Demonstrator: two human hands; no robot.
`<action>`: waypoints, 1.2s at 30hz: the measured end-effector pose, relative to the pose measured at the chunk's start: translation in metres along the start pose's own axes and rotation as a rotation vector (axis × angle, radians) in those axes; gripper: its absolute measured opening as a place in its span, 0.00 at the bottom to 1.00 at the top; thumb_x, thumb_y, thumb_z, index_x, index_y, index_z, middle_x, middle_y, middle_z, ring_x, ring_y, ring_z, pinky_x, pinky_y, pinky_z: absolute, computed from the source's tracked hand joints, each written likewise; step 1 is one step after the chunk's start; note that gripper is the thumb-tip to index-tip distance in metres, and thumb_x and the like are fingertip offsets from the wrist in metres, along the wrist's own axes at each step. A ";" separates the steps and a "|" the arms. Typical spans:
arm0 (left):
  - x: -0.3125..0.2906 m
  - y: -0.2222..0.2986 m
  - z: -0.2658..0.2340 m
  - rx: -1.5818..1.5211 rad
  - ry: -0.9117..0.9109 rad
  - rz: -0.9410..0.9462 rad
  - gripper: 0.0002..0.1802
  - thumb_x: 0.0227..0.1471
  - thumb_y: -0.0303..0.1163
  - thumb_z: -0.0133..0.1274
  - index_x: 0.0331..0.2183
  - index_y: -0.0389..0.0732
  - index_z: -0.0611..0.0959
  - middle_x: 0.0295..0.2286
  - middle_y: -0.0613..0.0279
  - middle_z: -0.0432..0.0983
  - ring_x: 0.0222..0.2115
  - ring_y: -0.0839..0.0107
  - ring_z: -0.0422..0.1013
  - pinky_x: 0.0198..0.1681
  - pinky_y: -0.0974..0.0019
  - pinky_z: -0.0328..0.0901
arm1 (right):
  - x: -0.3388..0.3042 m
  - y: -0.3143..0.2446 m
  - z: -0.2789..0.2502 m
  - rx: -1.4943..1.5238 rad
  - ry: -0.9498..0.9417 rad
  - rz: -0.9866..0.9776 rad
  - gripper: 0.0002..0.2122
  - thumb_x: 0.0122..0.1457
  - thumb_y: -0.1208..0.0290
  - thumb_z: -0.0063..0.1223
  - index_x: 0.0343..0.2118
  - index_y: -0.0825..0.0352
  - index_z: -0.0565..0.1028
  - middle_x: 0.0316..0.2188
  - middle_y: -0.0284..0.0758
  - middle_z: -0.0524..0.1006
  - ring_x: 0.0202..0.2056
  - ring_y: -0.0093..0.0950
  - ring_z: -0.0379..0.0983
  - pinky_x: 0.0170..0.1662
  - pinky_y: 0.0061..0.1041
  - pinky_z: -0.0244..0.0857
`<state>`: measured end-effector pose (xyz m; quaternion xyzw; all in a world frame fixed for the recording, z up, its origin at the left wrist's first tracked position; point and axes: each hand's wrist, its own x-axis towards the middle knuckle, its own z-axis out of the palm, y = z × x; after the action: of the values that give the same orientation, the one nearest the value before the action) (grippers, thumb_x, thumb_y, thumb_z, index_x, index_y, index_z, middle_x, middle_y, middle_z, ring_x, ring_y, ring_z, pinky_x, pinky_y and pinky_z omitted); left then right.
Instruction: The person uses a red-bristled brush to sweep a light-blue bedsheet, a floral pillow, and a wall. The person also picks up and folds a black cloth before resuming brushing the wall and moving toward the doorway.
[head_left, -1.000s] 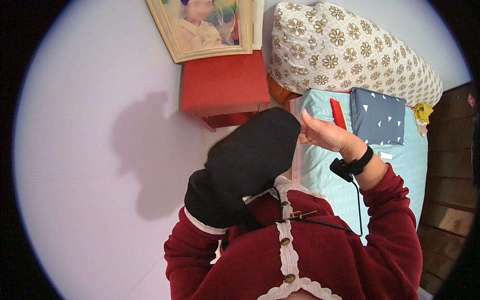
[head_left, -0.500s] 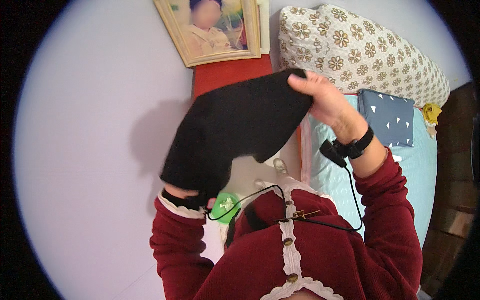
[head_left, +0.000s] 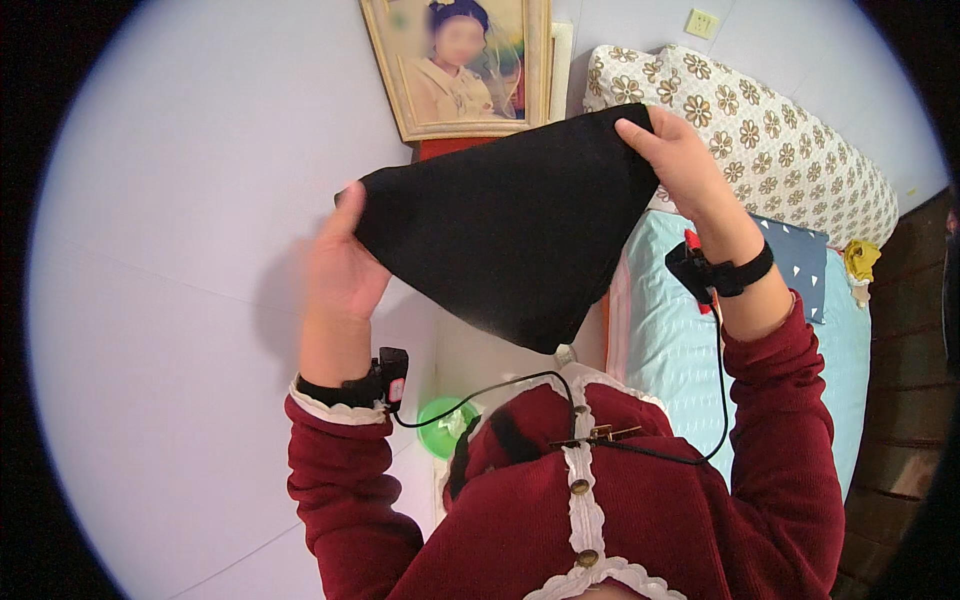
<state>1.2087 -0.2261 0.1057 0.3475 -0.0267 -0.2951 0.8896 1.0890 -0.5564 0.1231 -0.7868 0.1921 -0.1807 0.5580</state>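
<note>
A plain black piece of soft fabric [head_left: 510, 220], perhaps a garment, is stretched in the air in front of me. Its top edge runs taut between my hands, and the lower part hangs down to a rounded point. My left hand [head_left: 345, 265] grips the upper left corner, thumb in front and the fingers mostly hidden or blurred. At the upper right corner my right hand [head_left: 690, 165] pinches the fabric, thumb on the near face and fingers behind. Each wrist wears a black strap with a small device, joined by a cable across my red top.
Behind the fabric, a framed portrait [head_left: 470, 70] stands on a red surface [head_left: 450, 148]. To the right lies a bed with a light blue sheet [head_left: 670, 320], a flower-patterned bundle [head_left: 760, 140] and a dark blue pillow [head_left: 800, 270]. A green bin [head_left: 435, 435] stands below on the left.
My left hand, covered by the fabric before, now shows and holds its left corner. The fabric has gone from a bent, draped shape to a stretched triangle. My right hand has risen slightly.
</note>
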 end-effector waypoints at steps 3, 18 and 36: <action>-0.002 -0.004 0.002 0.321 -0.035 0.168 0.13 0.60 0.30 0.50 0.43 0.31 0.78 0.41 0.53 0.78 0.43 0.63 0.74 0.49 0.62 0.67 | -0.002 -0.005 -0.005 -0.570 0.158 -0.239 0.13 0.59 0.64 0.57 0.37 0.71 0.74 0.29 0.36 0.78 0.32 0.27 0.74 0.36 0.28 0.67; 0.017 0.028 -0.002 1.179 0.360 0.518 0.31 0.49 0.21 0.59 0.55 0.33 0.69 0.33 0.64 0.76 0.35 0.78 0.71 0.38 0.75 0.66 | 0.026 -0.002 0.008 0.048 -0.198 -0.291 0.20 0.52 0.82 0.56 0.50 0.68 0.73 0.34 0.29 0.77 0.34 0.15 0.70 0.37 0.18 0.66; 0.163 0.026 0.035 1.962 0.143 0.968 0.13 0.38 0.19 0.62 0.33 0.37 0.83 0.36 0.55 0.74 0.28 0.62 0.69 0.32 0.65 0.65 | 0.204 0.014 -0.003 -0.470 -0.239 -0.446 0.04 0.57 0.76 0.53 0.34 0.69 0.73 0.21 0.38 0.72 0.26 0.36 0.75 0.31 0.31 0.67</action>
<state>1.3477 -0.3207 0.1228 0.8735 -0.3322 0.2560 0.2472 1.2618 -0.6662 0.1254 -0.9322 -0.0152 -0.1555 0.3266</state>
